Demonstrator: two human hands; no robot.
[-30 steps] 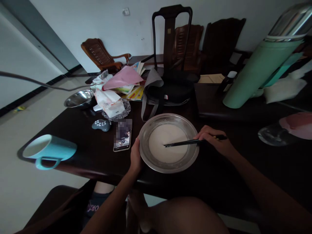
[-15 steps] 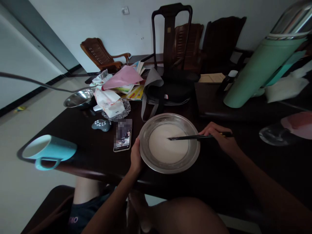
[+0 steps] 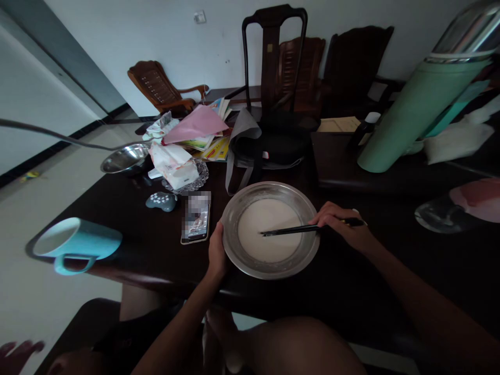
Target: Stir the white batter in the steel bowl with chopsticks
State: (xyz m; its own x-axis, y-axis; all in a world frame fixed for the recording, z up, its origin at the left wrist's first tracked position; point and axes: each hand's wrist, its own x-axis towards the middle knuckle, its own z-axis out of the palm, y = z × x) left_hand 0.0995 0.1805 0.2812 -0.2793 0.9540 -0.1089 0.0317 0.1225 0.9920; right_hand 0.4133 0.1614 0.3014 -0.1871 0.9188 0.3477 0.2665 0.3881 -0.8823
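Head view: a round, wide-rimmed silver metal bowl (image 3: 231, 229) holding opaque white liquid (image 3: 269, 247) occupies the centre of the frame. The left hand (image 3: 217, 250) clasps its left side, fingers partly hidden; the right hand (image 3: 340, 223), right of centre, grips slim black chopsticks (image 3: 291, 229), tips at the liquid.

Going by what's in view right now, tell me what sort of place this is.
Probably a home's dining or living room: wooden chairs by the wall, a mug and game controller on the table.
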